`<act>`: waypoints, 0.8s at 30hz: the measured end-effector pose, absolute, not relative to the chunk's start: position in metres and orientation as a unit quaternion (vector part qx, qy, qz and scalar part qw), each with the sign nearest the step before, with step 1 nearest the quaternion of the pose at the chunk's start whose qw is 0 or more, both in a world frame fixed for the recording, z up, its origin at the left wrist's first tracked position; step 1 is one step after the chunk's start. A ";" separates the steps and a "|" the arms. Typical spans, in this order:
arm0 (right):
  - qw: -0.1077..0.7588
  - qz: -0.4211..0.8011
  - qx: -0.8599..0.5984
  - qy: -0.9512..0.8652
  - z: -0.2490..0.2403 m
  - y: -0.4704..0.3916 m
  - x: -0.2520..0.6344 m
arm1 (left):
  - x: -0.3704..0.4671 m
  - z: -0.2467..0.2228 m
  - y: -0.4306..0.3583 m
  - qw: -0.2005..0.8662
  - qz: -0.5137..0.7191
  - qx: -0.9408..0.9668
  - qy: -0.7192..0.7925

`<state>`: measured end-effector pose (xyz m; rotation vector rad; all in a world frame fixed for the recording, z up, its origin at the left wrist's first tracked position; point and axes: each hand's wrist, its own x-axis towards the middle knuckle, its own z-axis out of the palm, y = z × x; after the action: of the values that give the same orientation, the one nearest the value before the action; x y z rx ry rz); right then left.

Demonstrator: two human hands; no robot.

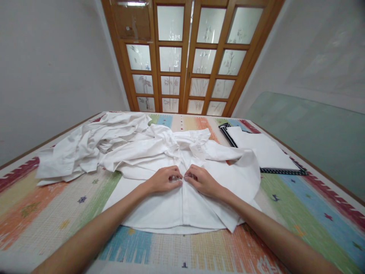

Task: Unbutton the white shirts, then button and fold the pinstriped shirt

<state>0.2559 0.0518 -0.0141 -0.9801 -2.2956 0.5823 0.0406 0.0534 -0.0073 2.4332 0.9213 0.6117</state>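
Note:
A white shirt lies spread on the patterned cloth, its hem toward me and its sleeves out to both sides. My left hand pinches the shirt's front edge near the middle. Close beside it, my right hand pinches the same front strip from the other side. The fingertips of both hands nearly touch. Whatever small part lies between the fingertips is too small to make out. Above the hands, the collar area is bunched and wrinkled.
Crumpled white garments lie at the back left, touching the shirt. At the back right rests a folded white piece on black patterned fabric. The striped colourful cloth covers the table. Beyond are wooden glass-paned doors.

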 end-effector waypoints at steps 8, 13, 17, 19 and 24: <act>0.334 0.214 -0.377 -0.837 -0.024 0.051 0.251 | 0.042 -0.011 0.051 0.249 0.241 0.882 0.319; 0.333 0.216 -0.391 -0.830 -0.020 0.047 0.252 | 0.044 -0.015 0.048 0.246 0.255 0.871 0.341; 0.330 0.241 -0.374 -0.833 -0.019 0.045 0.255 | 0.043 -0.019 0.048 0.251 0.267 0.867 0.339; 0.332 0.244 -0.358 -0.838 -0.020 0.044 0.256 | 0.042 -0.020 0.048 0.253 0.273 0.865 0.336; 0.338 0.233 -0.337 -0.847 -0.022 0.045 0.256 | 0.043 -0.020 0.048 0.252 0.274 0.866 0.335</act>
<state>0.2558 0.0448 -0.0220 -0.8791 -2.2078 0.6076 0.0429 0.0481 -0.0198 2.3548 0.9118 0.7445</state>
